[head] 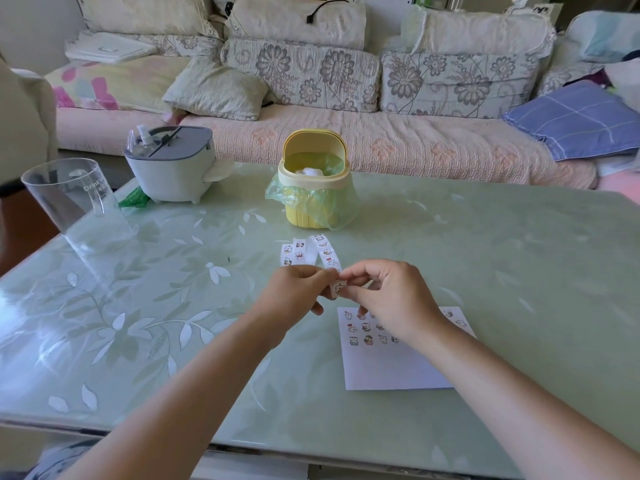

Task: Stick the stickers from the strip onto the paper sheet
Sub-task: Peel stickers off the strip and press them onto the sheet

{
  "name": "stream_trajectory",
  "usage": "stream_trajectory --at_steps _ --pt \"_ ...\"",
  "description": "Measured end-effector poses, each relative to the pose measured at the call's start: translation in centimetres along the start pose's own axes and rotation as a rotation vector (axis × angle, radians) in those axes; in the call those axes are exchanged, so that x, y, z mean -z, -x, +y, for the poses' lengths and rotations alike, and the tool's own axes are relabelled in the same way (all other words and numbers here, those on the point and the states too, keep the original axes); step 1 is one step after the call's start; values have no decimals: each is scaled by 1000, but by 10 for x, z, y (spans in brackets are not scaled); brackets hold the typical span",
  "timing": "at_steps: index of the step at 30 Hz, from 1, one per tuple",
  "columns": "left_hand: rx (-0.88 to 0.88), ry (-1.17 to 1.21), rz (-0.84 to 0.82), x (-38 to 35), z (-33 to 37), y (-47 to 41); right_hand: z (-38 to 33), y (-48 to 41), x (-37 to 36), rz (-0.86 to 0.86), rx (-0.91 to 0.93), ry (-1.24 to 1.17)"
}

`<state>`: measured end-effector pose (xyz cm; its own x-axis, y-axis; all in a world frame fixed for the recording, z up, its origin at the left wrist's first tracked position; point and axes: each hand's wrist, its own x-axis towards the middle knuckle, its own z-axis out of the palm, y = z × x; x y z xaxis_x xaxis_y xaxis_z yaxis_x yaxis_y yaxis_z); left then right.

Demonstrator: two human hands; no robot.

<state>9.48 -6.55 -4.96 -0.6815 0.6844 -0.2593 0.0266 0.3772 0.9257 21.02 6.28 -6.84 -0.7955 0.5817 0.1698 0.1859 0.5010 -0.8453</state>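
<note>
Head: L hand (294,293), R hand (393,299) on strip (327,253), over sheet (388,370) top edge

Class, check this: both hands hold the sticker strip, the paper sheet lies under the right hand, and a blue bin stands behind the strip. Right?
The head view shows the bin is yellow, not blue. The rest stands: left hand and right hand hold the strip, with the paper sheet under the right hand.

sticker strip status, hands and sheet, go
Left hand and right hand both pinch the sticker strip end. Paper sheet flat under right hand, rows of stickers on it. Nothing between hands and sheet.
</note>
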Motion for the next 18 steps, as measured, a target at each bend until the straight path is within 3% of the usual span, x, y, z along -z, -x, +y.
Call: stream_trajectory --at_steps 7,12,16,18 --pt "10 9 19 -7 1 -5 4 3 5 118 175 227" --pt "33 1 35 -11 -1 -8 8 0 5 98 250 297" --pt "51 -16 64 -11 -4 -10 8 -1 3 46 202 262" --pt "6 -153 102 -11 -6 -13 6 -1 3 10 133 177"
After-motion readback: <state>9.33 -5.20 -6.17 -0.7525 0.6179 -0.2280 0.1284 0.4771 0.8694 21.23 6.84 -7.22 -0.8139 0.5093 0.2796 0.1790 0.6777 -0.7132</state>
